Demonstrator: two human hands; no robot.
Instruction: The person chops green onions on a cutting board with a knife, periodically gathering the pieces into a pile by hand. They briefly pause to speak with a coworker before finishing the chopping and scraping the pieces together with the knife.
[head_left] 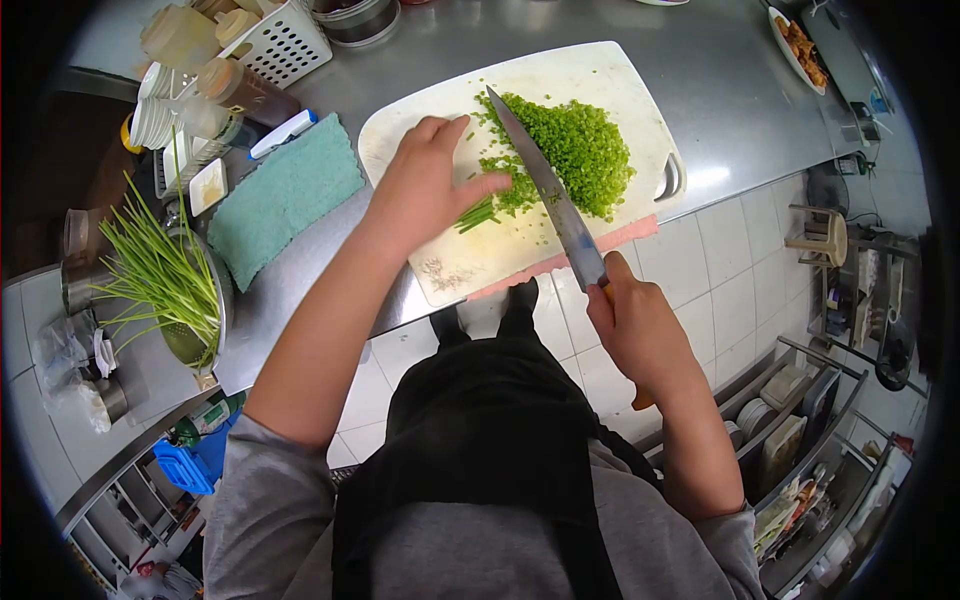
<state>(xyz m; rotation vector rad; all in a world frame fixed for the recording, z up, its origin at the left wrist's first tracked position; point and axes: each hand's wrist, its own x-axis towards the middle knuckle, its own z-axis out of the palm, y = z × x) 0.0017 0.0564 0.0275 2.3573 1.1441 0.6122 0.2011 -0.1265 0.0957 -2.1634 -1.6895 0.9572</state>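
My right hand (640,325) is wrapped around the handle of a long kitchen knife (548,185). Its blade slants across the white cutting board (440,265), with bits of green stuck to the steel. Along the blade's right side lies a heap of chopped green onion (580,150), and a smaller scatter sits on its left. My left hand (430,180) is over the board's left part, thumb spread away from the fingers. Just below that thumb are a few longer green onion pieces (477,215).
Whole green onions (160,260) stand in a metal colander at the left. A teal cloth (290,200) and a blue-and-white object (283,134) lie beside the board. Behind are bottles (240,85) and a white basket (280,45). A pink cloth (625,235) shows under the board's near edge.
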